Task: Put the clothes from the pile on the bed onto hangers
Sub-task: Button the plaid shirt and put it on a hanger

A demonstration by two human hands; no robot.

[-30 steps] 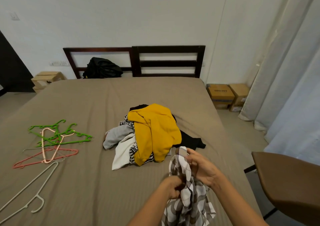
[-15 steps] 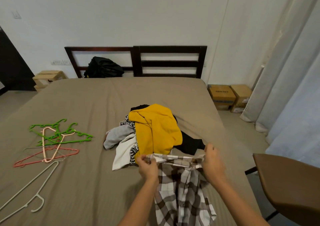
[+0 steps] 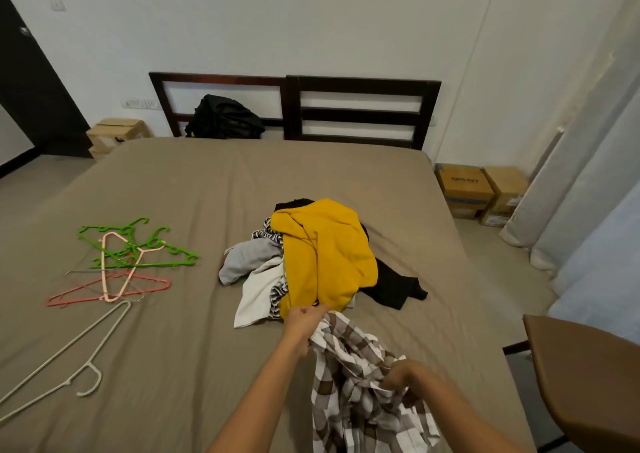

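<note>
Left hand (image 3: 304, 323) grips top of checked shirt (image 3: 349, 359) w/ right hand (image 3: 401, 380) clutching lower folds. Frame left: hangers (image 3: 142, 264) lie well off, nearer left hand.

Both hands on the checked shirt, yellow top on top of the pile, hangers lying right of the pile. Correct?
No. The hangers lie left of the pile, not right; the head view shows it. The rest holds: the left hand and right hand both grip the checked shirt, and the yellow top is on top of the pile.
</note>
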